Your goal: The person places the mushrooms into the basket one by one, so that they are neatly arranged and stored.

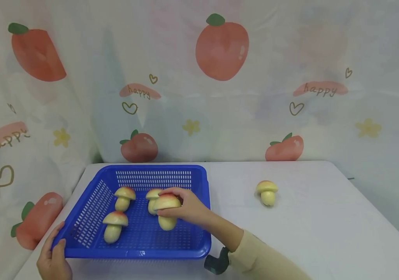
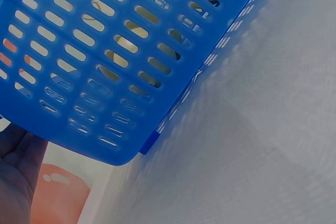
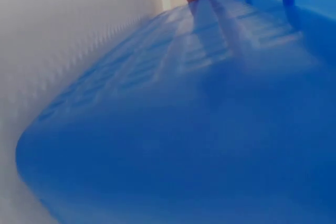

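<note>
My left hand (image 1: 55, 258) grips the front left corner of a blue plastic basket (image 1: 136, 253), thumb and fingers at its rim. In the left wrist view, part of that hand (image 2: 20, 177) shows beside the basket's slotted wall (image 2: 79, 51). My right hand (image 1: 188, 206) holds a toy mushroom (image 1: 167, 223) with a red-and-yellow cap over the basket's right half. Behind it, a second mushroom (image 1: 152, 204) is partly hidden. Two more mushrooms, one farther back (image 1: 123, 198) and one nearer (image 1: 114, 227), lie at the basket's left. The basket's outer wall (image 3: 184, 129) fills much of the right wrist view.
Another mushroom (image 1: 267, 193) lies on the white table (image 1: 311, 225), right of the basket. A dark device (image 1: 217, 264) sits at my right wrist, close to the basket's front right corner. A fruit-printed cloth (image 1: 227, 116) hangs behind the table and along its left side.
</note>
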`<state>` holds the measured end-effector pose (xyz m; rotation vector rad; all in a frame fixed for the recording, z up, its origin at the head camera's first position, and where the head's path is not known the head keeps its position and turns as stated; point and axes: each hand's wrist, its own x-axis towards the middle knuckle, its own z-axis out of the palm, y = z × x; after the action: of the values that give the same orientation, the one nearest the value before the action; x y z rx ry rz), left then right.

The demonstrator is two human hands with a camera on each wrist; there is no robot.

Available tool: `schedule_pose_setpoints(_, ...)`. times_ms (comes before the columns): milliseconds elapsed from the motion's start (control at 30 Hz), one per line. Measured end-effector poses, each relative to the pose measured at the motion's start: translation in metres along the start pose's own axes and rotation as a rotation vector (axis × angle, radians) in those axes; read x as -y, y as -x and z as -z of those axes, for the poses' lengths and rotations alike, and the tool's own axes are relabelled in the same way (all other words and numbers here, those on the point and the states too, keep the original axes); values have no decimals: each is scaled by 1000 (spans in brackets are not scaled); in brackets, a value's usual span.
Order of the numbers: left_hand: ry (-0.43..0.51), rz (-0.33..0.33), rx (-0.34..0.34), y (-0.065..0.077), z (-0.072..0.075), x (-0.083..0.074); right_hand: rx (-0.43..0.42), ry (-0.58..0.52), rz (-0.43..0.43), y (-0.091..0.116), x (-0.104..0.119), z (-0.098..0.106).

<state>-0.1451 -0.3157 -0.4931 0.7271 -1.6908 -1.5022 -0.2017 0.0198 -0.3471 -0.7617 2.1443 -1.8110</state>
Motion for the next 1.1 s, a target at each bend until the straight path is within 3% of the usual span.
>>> schedule_pose_setpoints(167,-36,9,-21,1,-1,2,4,42,9,-4,0,-12)
schedule_pose_setpoints(400,-16,-16,15,3,-2,0,30,24,-28,-3,-2,-19)
schedule_pose_setpoints(567,-86,-32,12,2,-2,3,31,34,-26,-5,-1,-22)
schedule_pose_setpoints(800,-121,-33,-1,2,-1,7,1,77,-8,-8,2,-31)
schedule_pose_setpoints(1100,-151,-26,-11,1,0,4,-41,104,-76,-13,-2,-40)
